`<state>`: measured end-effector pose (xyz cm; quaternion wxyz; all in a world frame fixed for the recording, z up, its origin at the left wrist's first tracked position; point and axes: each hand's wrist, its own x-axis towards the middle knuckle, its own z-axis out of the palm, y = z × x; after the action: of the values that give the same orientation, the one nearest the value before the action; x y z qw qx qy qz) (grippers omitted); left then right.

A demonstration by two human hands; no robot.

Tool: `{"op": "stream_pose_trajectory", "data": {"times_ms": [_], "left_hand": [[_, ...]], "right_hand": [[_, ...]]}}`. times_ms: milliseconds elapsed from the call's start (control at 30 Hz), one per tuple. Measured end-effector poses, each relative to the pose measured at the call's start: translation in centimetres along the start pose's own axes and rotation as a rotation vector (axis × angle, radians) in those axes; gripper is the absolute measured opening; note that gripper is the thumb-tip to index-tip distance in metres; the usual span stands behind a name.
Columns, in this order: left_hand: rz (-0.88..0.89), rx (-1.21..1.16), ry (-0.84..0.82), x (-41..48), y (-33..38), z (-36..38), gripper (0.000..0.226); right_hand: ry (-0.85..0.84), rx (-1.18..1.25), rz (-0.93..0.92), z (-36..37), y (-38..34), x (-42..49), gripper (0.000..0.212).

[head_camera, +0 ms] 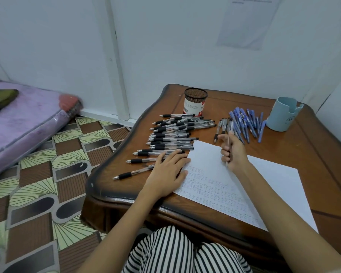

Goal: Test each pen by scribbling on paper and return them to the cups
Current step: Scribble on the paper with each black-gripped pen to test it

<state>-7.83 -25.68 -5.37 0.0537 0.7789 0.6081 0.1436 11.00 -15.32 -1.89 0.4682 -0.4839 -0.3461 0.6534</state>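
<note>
Left hand [166,171] lies flat, palm down, fingers spread, on the near-left edge of the white paper sheet [274,180]. Its fingertips touch the nearest of the clear pens with black grips [171,134]. Those lie in a loose row on the brown wooden worktop [313,154], left of the sheet. Right hand [232,152] has its fingers curled round one slim clear-barrelled pen [229,135], held steeply over the sheet's far part. Cannot tell if the tip touches the paper. The sheet's near-left part carries rows of small scribbles. Blue pens [246,123] are heaped beyond the sheet, with a few grey pens [221,127] just left of them. Black mesh cup with white-red label [195,101] stands upright at the far edge, behind the black-grip pens. Pale blue cup with notched rim [282,115] stands upright just right of the blue pens. Striped trousers [175,253] show below the worktop's near edge. Purple mattress [18,125] lies on the patterned floor [37,194] at left.
</note>
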Motion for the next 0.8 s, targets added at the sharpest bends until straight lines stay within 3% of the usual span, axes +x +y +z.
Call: {"op": "stream_pose_trajectory", "data": {"times_ms": [167,300,433,567,633,800], "left_hand": [[0.002,-0.014,0.013,0.0,-0.1,0.1,0.044],[0.005,-0.024,0.021,0.0,0.0,0.0,0.055],[0.009,-0.031,0.026,0.1,-0.2,0.2,0.054],[0.013,-0.022,0.037,0.1,-0.3,0.4,0.051],[0.011,-0.030,0.042,0.1,-0.2,0.4,0.055],[0.008,-0.022,0.045,0.0,-0.2,0.4,0.056]], "right_hand": [[0.228,-0.489,-0.045,0.8,-2.2,4.2,0.011],[0.262,-0.790,-0.188,0.9,-3.5,6.3,0.027],[0.328,-1.312,-0.435,1.1,-3.2,6.1,0.033],[-0.068,-1.400,-0.556,2.9,-0.5,4.7,0.033],[-0.107,-1.489,-0.607,4.1,0.6,3.7,0.035],[-0.074,-1.397,-0.658,5.0,1.3,3.7,0.025]]}}
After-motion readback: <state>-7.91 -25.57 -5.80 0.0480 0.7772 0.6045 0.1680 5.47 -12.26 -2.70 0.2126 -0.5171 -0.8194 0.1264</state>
